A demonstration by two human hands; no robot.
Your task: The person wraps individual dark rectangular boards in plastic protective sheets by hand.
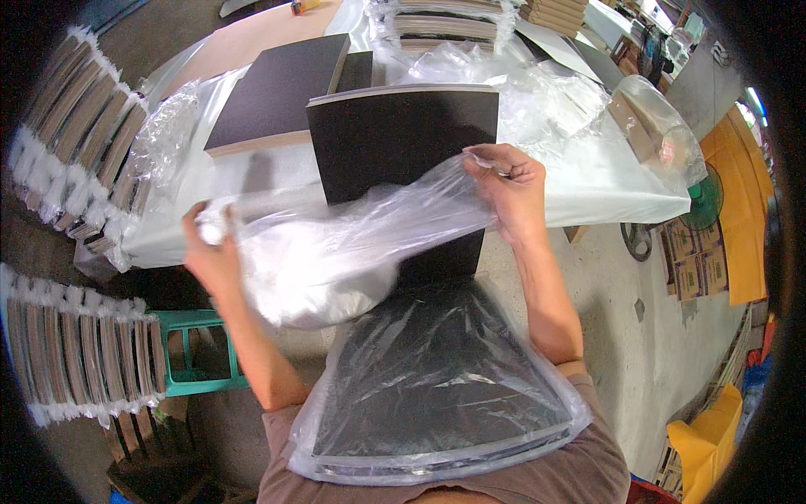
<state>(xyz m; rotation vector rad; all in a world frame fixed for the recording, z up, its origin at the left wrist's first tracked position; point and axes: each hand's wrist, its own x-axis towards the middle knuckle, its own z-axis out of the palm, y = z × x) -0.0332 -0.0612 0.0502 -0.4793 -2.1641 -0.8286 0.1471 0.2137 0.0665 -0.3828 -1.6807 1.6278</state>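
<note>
Bag [403,220], clear plastic, one. Location: in the air between the two hands, in front of the upright board [403,139] and above the far end of the wrapped board [437,395].

Holding: right hand [516,189] pinches the film between thumb and fingers; left hand [214,256] is curled round a bunched white wad of it (blurred, so the exact grip is uncertain).

Progress, as judged from the lie of things: wrapped board, dark, sheathed in clear film, close against the shirt [600,433]; its covering looks done. Bundles [80,126] at left, also sheathed, plastic frilled at their ends. Outstanding: upright board, black, bare of film, at the edge of the table [617,206]; flat board [277,92], black on top, likewise bare, lying on the table. The bag in hand appears to enclose nothing stiff.

Orientation: bag's long axis slopes from the left hand, lower, up to the right hand, higher. Gathered, narrow end points right and away from the person; fuller white part sags left and nearer. Which end is the mouth cannot be told.
</note>
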